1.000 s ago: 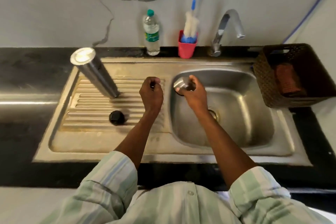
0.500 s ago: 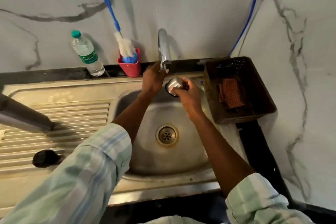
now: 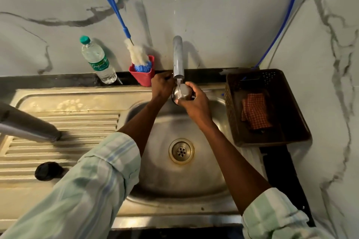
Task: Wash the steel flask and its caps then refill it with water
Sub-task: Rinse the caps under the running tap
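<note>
My right hand [image 3: 195, 104] grips the steel cap [image 3: 182, 93] right under the tap's [image 3: 178, 58] spout, and a thin stream of water runs onto it. My left hand [image 3: 162, 86] is curled at the base of the tap, where it seems to hold the tap handle, which its fingers hide. The steel flask [image 3: 29, 127] stands on the ribbed drainboard at the far left, partly cut off by the frame edge. A black cap [image 3: 48, 170] lies on the drainboard nearer to me.
The sink basin [image 3: 155, 176] with its drain lies below my hands. Along the back wall stand a plastic water bottle [image 3: 98, 62] and a red cup [image 3: 142, 78] holding a blue-handled bottle brush [image 3: 136, 55]. A brown basket [image 3: 291, 132] with a checked cloth [image 3: 254, 110] sits right of the basin.
Both hands have gone from the drainboard's edge up to the tap. The steel cap has come under the spout and water now runs onto it.
</note>
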Motion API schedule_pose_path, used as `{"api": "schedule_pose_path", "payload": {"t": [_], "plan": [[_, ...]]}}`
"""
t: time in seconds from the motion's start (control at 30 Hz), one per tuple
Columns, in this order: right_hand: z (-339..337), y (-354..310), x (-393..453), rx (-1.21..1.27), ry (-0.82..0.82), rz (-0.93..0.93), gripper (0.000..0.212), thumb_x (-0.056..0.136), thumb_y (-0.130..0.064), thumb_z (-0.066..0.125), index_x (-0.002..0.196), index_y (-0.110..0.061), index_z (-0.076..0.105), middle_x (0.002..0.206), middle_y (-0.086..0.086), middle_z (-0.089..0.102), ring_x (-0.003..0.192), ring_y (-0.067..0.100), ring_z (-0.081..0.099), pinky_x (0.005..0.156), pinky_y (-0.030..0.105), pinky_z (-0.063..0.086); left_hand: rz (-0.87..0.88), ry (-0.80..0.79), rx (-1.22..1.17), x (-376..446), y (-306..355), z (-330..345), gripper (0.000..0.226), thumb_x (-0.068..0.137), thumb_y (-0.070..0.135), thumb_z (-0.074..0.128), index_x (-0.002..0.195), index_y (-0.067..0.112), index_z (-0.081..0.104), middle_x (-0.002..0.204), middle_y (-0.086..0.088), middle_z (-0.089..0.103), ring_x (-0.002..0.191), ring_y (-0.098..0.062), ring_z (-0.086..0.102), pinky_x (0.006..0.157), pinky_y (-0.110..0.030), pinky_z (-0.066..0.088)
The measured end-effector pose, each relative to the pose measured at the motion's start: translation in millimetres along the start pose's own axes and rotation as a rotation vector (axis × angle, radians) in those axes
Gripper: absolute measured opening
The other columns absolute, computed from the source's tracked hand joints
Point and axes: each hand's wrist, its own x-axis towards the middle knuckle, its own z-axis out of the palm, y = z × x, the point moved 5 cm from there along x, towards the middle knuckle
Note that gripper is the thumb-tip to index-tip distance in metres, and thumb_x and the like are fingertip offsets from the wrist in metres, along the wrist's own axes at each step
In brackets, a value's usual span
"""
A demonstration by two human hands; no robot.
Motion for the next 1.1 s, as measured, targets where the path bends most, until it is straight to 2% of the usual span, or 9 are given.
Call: {"api": "schedule_pose_path", "payload": {"t": [0.13, 0.23, 0.3, 0.4, 0.53, 0.7, 0.83, 1.0, 1.1], "plan": [[2.7, 3.2, -1.4, -0.003, -0.022, -0.007, 0.074, 0.075, -0.015, 0.082, 0.14, -0.02, 0.048, 0.136, 0.002, 0.053, 0.111, 0.007, 0.046, 0.091, 0.021, 0.043, -0.087, -0.025, -0.196, -1.2, -13.6, 2.9, 0.022, 0.091, 0.004, 0.061, 0.072, 0.012, 0.069, 0.06, 0.007, 0.063, 0.047, 0.005, 0.057, 0.051, -0.017, 0.045], [5.2, 8.9, -3.6, -0.046, -0.018, -0.017, 0.065, 0.073, -0.014, 0.083, 0.129, -0.021, 0.051, 0.126, 0.002, 0.057, 0.11, 0.016, 0.056, 0.087, 0.027, 0.052, -0.258, -0.086, -0.401, -5.7, -29.7, 10.1, 0.012, 0.094, 0.015, 0.064, 0.086, 0.008, 0.07, 0.069, -0.002, 0.067, 0.057, -0.011, 0.064, 0.054, -0.023, 0.05], [5.8, 14.8, -4.0, -0.082, -0.013, -0.015, 0.059, 0.071, -0.015, 0.082, 0.12, -0.022, 0.049, 0.117, 0.002, 0.058, 0.105, 0.02, 0.059, 0.084, 0.033, 0.055, -0.473, -0.221, -0.468, -19.2, -48.5, 19.3, 0.02, 0.096, 0.028, 0.063, 0.088, 0.01, 0.068, 0.076, -0.007, 0.064, 0.061, -0.018, 0.06, 0.056, -0.028, 0.051], [8.6, 16.5, -7.9, -0.123, -0.059, -0.065, 0.066, 0.076, -0.007, 0.073, 0.134, -0.027, 0.047, 0.133, 0.002, 0.052, 0.117, 0.017, 0.052, 0.088, 0.031, 0.051, -0.663, -0.505, -0.531, -52.8, -68.5, 24.7, 0.029, 0.1, 0.036, 0.053, 0.102, 0.011, 0.069, 0.084, -0.01, 0.068, 0.071, -0.021, 0.067, 0.073, -0.037, 0.058], [17.0, 19.6, -15.8, -0.152, -0.094, -0.111, 0.057, 0.082, -0.007, 0.071, 0.135, -0.019, 0.052, 0.133, 0.007, 0.052, 0.119, 0.019, 0.051, 0.093, 0.025, 0.044, -0.606, -0.467, -0.897, -71.5, -75.1, 15.4, 0.027, 0.101, 0.019, 0.052, 0.118, 0.002, 0.064, 0.094, -0.012, 0.073, 0.078, -0.019, 0.069, 0.077, -0.033, 0.06], [24.4, 18.5, -19.5, -0.114, -0.046, -0.028, 0.032, 0.095, -0.026, 0.058, 0.126, -0.02, 0.054, 0.121, 0.004, 0.058, 0.105, 0.018, 0.057, 0.081, 0.029, 0.05, -0.505, -0.436, -0.904, -86.5, -69.7, 9.8, 0.021, 0.099, 0.012, 0.052, 0.112, 0.005, 0.066, 0.096, -0.012, 0.073, 0.089, -0.023, 0.069, 0.085, -0.042, 0.058], [29.1, 15.4, -21.4, 0.193, -0.023, 0.286, 0.021, 0.097, -0.023, 0.052, 0.114, -0.017, 0.062, 0.111, 0.009, 0.064, 0.088, 0.019, 0.063, 0.063, 0.028, 0.057, -0.431, -0.468, -0.941, -94.5, -59.0, 4.2, 0.02, 0.101, 0.006, 0.048, 0.109, 0.001, 0.065, 0.1, -0.016, 0.072, 0.09, -0.028, 0.071, 0.077, -0.041, 0.06], [42.8, -0.7, -25.6, -0.335, -0.055, -0.188, 0.034, 0.1, -0.015, 0.05, 0.133, -0.01, 0.058, 0.13, 0.013, 0.054, 0.119, 0.024, 0.052, 0.095, 0.031, 0.046, -0.457, -0.405, -0.737, -85.7, -59.7, -10.9, 0.021, 0.101, 0.011, 0.048, 0.102, 0.005, 0.068, 0.084, -0.007, 0.072, 0.08, -0.019, 0.064, 0.078, -0.031, 0.053], [41.7, -2.0, -24.7, -0.137, -0.005, -0.099, 0.032, 0.1, -0.028, 0.052, 0.125, -0.012, 0.064, 0.12, 0.01, 0.063, 0.108, 0.021, 0.059, 0.082, 0.026, 0.048, -0.422, -0.416, -0.814, -84.1, -54.7, -16.1, 0.019, 0.101, 0.01, 0.05, 0.104, 0.005, 0.068, 0.089, -0.009, 0.073, 0.081, -0.019, 0.068, 0.074, -0.03, 0.056]]}}
